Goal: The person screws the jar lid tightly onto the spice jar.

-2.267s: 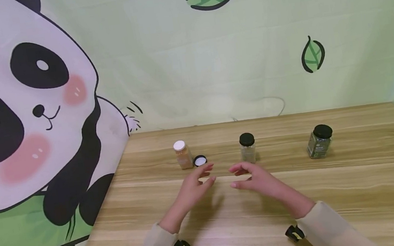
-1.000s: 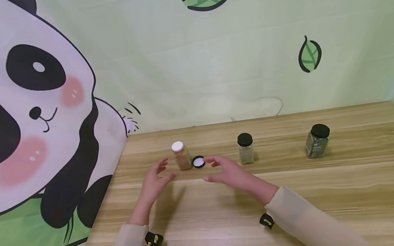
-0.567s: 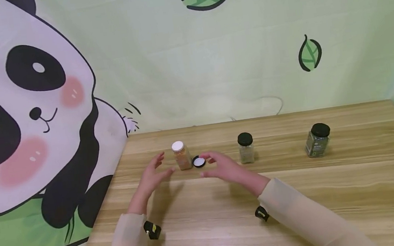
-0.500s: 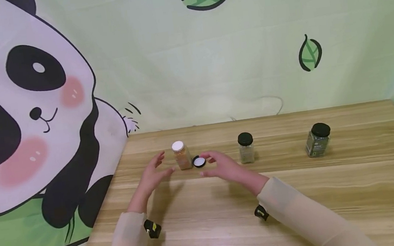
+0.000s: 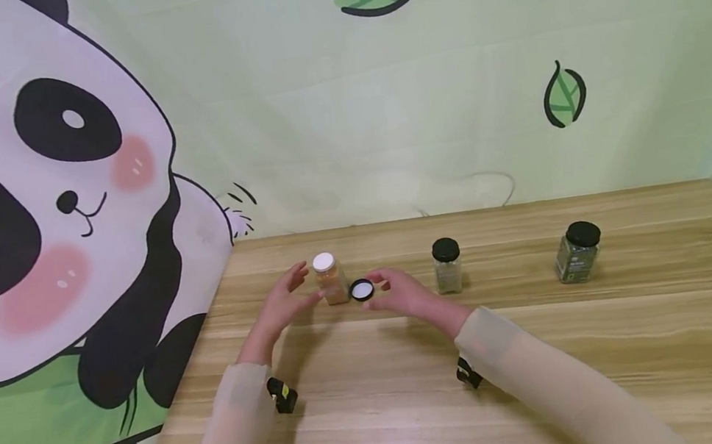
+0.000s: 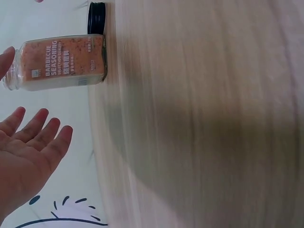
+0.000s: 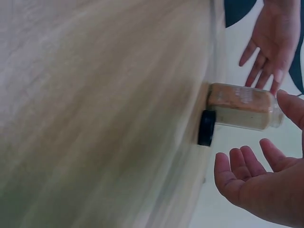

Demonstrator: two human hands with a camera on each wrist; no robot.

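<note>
The jar of orange barbecue seasoning point(image 5: 333, 284) stands upright on the table, its top white and its threaded neck bare in the left wrist view. Beside its base, to the right, a black lid point(image 5: 362, 290) lies with its white inside facing up. My left hand point(image 5: 281, 307) is just left of the jar, fingers spread and relaxed, thumb near the jar's front. My right hand point(image 5: 405, 296) is at the lid's right side with thumb and fingers apart. Contact between its fingertips and the lid cannot be made out; the right wrist view shows the palm point(image 7: 266, 190) holding nothing.
A clear jar with a black lid point(image 5: 447, 267) stands right of my right hand. Farther right is a larger dark jar point(image 5: 578, 254), also black-lidded. The wooden table point(image 5: 379, 412) ends at a panda-printed cloth point(image 5: 289, 112) behind.
Both hands have moved left from the table's middle, then slightly forward, to either side of the seasoning jar and lid. The jars and lid have stayed in place.
</note>
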